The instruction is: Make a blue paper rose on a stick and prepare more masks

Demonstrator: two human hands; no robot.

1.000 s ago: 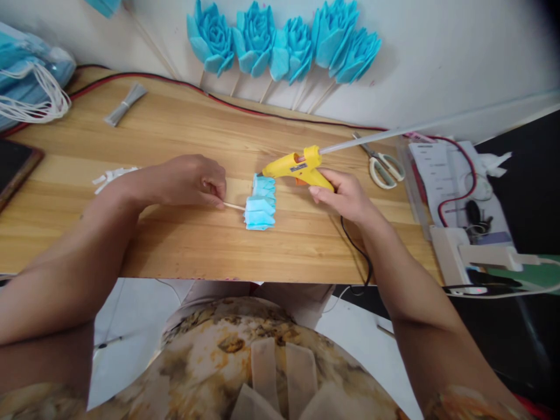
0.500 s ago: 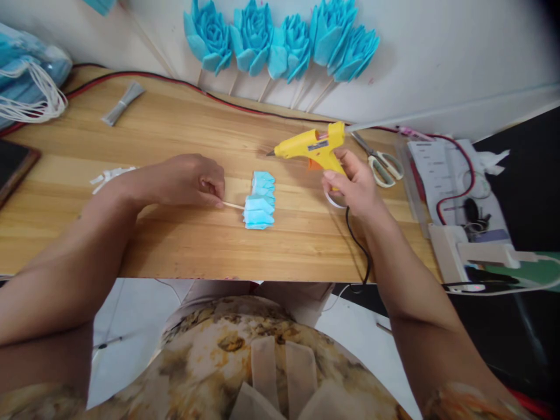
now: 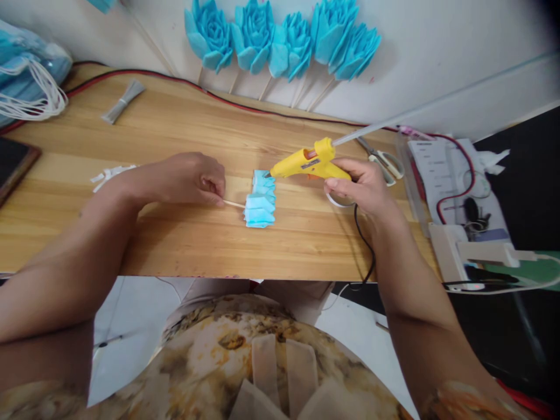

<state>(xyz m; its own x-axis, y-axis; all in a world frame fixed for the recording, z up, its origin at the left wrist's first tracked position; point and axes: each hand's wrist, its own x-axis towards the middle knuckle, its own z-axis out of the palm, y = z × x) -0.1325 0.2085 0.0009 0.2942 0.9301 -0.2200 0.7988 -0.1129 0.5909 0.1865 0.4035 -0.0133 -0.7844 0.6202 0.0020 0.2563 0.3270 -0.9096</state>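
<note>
My left hand pinches a thin wooden stick whose other end carries a folded light-blue paper flower piece lying on the wooden table. My right hand is wrapped round the handle of a yellow hot glue gun. The gun's nozzle touches the upper edge of the blue piece. A clear glue stick juts from the gun's back toward the upper right. Its black cord hangs over the table's front edge.
Several finished blue paper flowers on sticks lean against the wall. Scissors lie right of the gun. A power strip and cables sit at the right. Wire ties, white scraps and a bag of blue masks lie left.
My right hand had lifted the glue gun away toward the back right; it has now tilted it back down so the nozzle meets the blue piece. My left hand stayed still.
</note>
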